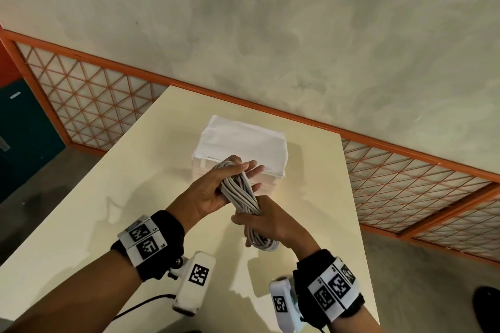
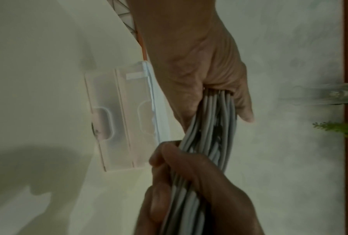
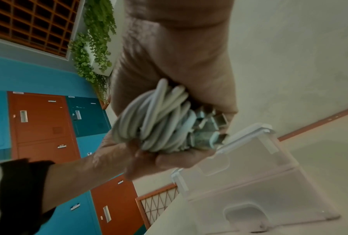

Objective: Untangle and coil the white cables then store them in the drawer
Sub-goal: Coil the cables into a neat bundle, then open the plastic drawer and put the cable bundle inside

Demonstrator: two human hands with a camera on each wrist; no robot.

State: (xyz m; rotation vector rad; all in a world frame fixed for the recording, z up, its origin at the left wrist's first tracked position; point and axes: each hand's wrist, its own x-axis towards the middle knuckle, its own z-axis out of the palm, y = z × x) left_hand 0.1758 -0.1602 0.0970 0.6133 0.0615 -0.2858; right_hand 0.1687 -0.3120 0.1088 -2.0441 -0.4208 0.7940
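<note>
Cable bundle (image 1: 239, 192): one, gripped by left hand (image 1: 213, 192), right hand (image 1: 266, 222).

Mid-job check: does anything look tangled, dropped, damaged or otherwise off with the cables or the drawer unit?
Nothing stands out. The white cables sit in one bundle held by the left hand and right hand; the drawer unit stands upright on the table, drawers closed.
</note>
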